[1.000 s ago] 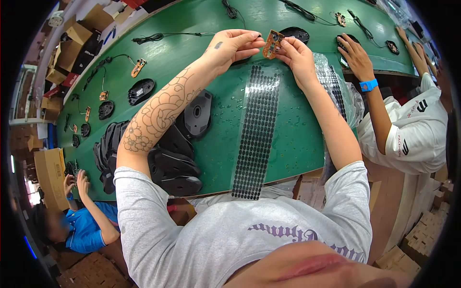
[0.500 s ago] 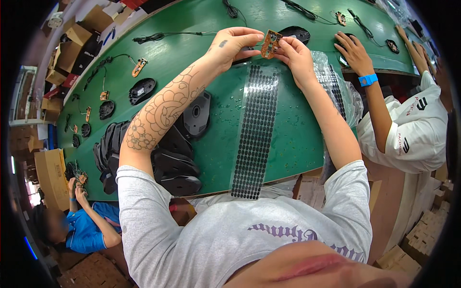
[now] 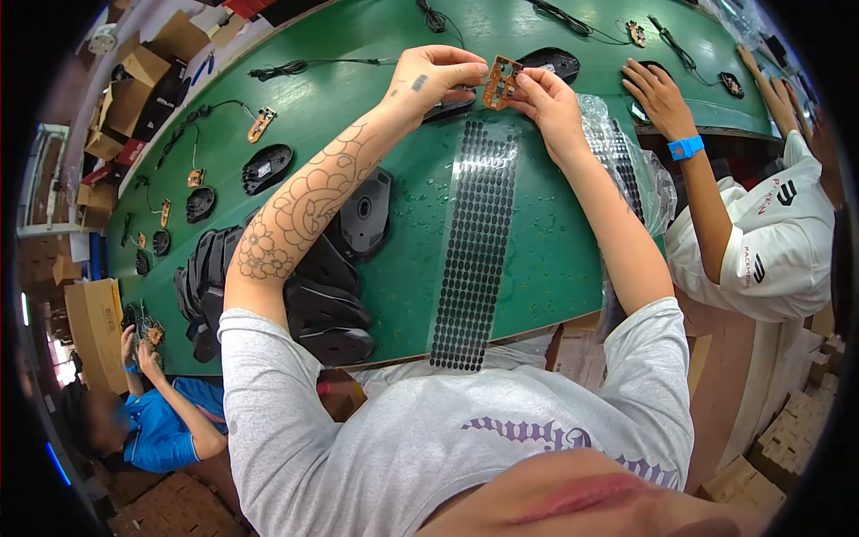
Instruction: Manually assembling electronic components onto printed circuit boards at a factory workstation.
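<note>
Head: R hand (image 3: 552, 107) fwd w/ PCB (image 3: 501, 85)

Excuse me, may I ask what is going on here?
The person's right hand holds a small brown circuit board up over the green table, with the left hand at its other edge, touching or nearly so. A clear strip of black ovals runs toward the body, with black plastic shells piled to its left.

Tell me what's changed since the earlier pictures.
The circuit board has shifted slightly left, and the left hand has risen a little, uncovering more of the black mouse shell beneath. The right hand still pinches the board; the sheet of black oval pads stayed put.
</note>
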The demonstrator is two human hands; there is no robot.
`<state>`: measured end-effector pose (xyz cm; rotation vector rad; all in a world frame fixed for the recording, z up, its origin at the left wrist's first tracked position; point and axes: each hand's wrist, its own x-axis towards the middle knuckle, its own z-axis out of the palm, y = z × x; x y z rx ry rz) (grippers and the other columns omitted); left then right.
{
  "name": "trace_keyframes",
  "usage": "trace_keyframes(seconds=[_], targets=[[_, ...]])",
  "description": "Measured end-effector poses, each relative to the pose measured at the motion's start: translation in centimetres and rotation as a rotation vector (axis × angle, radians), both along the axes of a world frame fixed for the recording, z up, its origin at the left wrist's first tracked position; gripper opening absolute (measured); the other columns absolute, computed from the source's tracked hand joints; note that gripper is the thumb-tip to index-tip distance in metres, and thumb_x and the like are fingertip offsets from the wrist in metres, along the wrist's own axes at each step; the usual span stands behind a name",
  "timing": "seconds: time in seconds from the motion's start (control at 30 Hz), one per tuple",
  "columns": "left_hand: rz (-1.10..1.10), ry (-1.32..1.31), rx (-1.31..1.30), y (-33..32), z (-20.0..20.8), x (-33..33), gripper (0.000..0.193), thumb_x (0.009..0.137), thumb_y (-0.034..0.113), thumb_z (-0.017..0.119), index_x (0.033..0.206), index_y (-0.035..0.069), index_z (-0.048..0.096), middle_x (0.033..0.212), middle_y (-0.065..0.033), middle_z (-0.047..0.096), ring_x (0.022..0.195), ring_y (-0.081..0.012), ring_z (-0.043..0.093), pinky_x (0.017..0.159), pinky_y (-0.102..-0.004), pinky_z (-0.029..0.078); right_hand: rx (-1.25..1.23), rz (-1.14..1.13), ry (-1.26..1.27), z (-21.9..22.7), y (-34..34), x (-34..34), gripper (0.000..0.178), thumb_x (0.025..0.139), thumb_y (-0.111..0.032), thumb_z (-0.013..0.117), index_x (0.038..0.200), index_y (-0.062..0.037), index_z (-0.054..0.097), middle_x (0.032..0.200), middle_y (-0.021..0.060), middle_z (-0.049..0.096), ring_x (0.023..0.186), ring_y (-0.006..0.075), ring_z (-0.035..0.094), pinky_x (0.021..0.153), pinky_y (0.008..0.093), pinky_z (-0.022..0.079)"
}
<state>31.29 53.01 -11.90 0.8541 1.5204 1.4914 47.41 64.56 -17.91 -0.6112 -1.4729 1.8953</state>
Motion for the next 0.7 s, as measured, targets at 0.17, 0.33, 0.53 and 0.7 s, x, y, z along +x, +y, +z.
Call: trace_keyframes(seconds=[0.17,0.33,0.53,0.7], targets=[[0.018,0.049,0.028,0.23,-0.10,0.15,0.016,0.083,0.009,0.073,0.095,-0.001,0.072,0.085,-0.0078,0.070,0.074,-0.0125,0.065,0.067,-0.0224,0.057,0.008,0.001,-0.004,0.10,-0.13,-0.01,0.021,0.098,-0.016,0.057,0.110,0.0014,0.059,0.100,0.0113,0.066,0.087,0.0160,0.065,0.083,0.0262,0.055],[-0.008,0.177,0.028,0.39,-0.30,0.13,0.014,0.083,0.008,0.072,0.094,0.000,0.072,0.084,-0.0078,0.070,0.072,-0.0117,0.064,0.065,-0.0221,0.057,0.017,-0.013,-0.023,0.33,-0.30,-0.04,0.022,0.098,-0.016,0.057,0.111,0.0021,0.059,0.100,0.0116,0.066,0.087,0.0162,0.065,0.083,0.0259,0.055],[-0.009,0.259,0.066,0.74,-0.63,0.05,0.012,0.082,0.007,0.072,0.093,0.001,0.073,0.083,-0.0072,0.070,0.071,-0.0108,0.064,0.063,-0.0215,0.057,0.032,-0.016,-0.019,0.38,-0.35,0.01,0.023,0.098,-0.016,0.058,0.111,0.0028,0.059,0.100,0.0119,0.066,0.087,0.0163,0.065,0.082,0.0256,0.055],[-0.015,0.366,0.056,0.69,-0.57,-0.02,0.013,0.083,0.007,0.071,0.094,0.000,0.073,0.083,-0.0062,0.070,0.073,-0.0101,0.063,0.064,-0.0209,0.055,0.041,-0.019,-0.021,0.48,-0.47,0.10,0.023,0.098,-0.016,0.058,0.111,0.0030,0.059,0.100,0.0118,0.066,0.086,0.0163,0.065,0.081,0.0256,0.055]])
